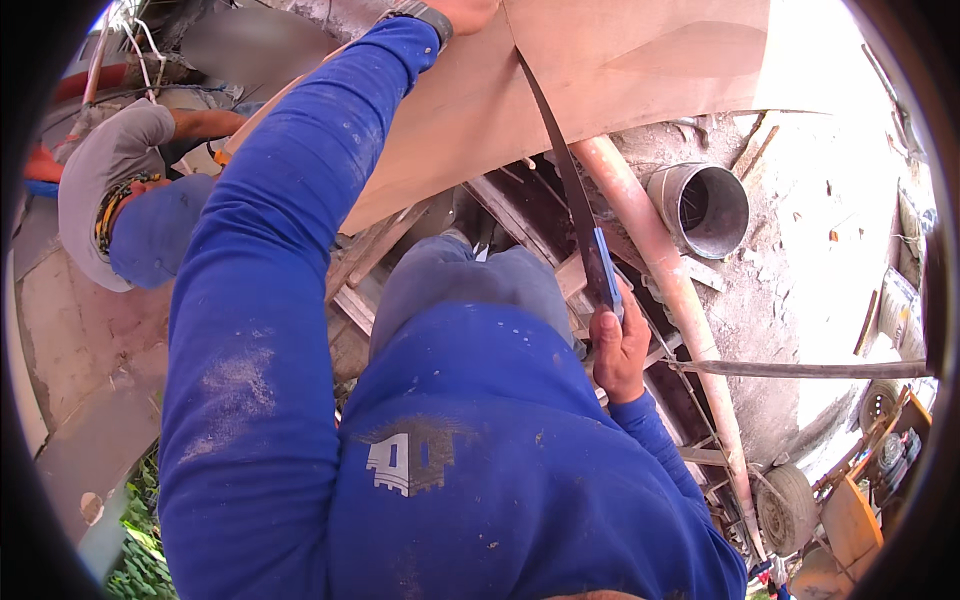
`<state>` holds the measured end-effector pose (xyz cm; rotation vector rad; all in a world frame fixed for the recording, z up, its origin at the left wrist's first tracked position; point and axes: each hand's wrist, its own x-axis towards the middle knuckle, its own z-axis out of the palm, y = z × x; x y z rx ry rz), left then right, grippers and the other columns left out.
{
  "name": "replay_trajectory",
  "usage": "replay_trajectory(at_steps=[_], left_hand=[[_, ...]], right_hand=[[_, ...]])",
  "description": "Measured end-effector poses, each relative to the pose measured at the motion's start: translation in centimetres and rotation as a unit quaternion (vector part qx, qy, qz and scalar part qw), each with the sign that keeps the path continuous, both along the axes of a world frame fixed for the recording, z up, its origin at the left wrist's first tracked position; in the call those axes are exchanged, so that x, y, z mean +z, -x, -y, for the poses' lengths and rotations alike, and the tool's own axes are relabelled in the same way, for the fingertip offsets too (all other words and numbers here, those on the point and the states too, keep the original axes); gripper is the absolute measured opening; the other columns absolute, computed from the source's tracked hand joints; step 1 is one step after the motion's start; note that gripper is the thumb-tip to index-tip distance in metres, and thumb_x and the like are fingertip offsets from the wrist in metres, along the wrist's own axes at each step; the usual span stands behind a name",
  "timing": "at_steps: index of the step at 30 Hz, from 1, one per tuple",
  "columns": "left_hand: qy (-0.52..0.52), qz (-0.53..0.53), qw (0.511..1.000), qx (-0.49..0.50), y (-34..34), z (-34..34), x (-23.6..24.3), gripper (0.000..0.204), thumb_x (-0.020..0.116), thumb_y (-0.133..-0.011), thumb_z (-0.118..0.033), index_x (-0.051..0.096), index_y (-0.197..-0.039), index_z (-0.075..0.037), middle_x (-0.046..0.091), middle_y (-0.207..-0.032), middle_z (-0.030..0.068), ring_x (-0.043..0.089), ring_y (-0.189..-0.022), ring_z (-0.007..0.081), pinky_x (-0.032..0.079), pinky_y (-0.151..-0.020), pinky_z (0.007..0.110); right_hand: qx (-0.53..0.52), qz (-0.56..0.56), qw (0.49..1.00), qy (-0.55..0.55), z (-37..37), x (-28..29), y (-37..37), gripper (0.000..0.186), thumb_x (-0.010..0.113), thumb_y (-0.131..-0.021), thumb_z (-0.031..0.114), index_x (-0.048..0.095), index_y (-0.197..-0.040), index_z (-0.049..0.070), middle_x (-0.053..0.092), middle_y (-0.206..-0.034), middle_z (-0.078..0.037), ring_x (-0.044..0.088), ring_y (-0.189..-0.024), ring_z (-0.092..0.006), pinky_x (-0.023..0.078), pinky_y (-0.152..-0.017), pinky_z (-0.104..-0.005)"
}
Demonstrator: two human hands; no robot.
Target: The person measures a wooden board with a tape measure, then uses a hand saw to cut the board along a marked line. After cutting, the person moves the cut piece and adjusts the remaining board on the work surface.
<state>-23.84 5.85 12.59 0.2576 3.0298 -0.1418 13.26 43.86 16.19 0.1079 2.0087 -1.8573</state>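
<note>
A large, light-brown plywood sheet [455, 125] spans the top of the view, with its near edge curving toward me. My right hand [622, 345] is closed round the blue and grey handle of a handsaw [574, 195]. The dark blade slants up and to the left, and its far end meets the sheet at a thin cut line. My left hand [468, 14] lies at the upper edge of the picture, over the sheet, with a watch [424, 18] on the wrist. Its fingers run out of the picture, so their pose is hidden.
A co-worker in a blue cap [160, 228] bends beside the sheet at left. Under the cut, a pale pole [665, 250] slopes past loose boards [520, 215]. A metal bucket [712, 210] lies at right; a wheel [787, 508] and a thin bar [800, 370] are nearer me.
</note>
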Motion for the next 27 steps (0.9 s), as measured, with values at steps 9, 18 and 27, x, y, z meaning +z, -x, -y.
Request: replay_trajectory(at_steps=[9,18,27], left_hand=[[-0.032,-0.005,0.997,0.070,-0.4,-3.3,3.7,0.064,0.044,-0.106,-0.058,0.081,-0.102,-0.006,0.078,-0.095,0.0220,0.077,-0.092,0.0443,0.061,-0.083,0.053],[-0.015,0.040,0.997,0.069,-0.6,-2.3,2.7,0.077,0.038,-0.107,-0.066,0.080,-0.109,-0.001,0.077,-0.108,0.0261,0.073,-0.107,0.0464,0.056,-0.095,0.055],[-0.043,0.055,0.997,0.018,0.0,-2.4,4.5,0.081,0.039,-0.106,-0.069,0.079,-0.108,0.002,0.075,-0.108,0.0300,0.073,-0.108,0.0475,0.056,-0.096,0.054]], right_hand=[[-0.023,-0.173,0.983,-0.051,12.7,-4.7,22.6,0.041,0.062,-0.108,0.027,0.065,-0.137,-0.002,0.076,-0.103,-0.023,0.074,-0.095,-0.0275,0.055,-0.087,-0.0381],[-0.036,-0.080,0.996,-0.010,1.1,-2.7,-0.2,0.066,0.057,-0.111,0.047,0.055,-0.150,-0.006,0.049,-0.072,0.008,0.042,-0.060,-0.0014,0.032,-0.056,-0.0203],[-0.034,-0.233,0.968,-0.086,12.6,-5.8,20.5,0.040,0.062,-0.107,0.028,0.065,-0.137,0.001,0.075,-0.104,-0.024,0.074,-0.094,-0.0373,0.056,-0.086,-0.0419]])
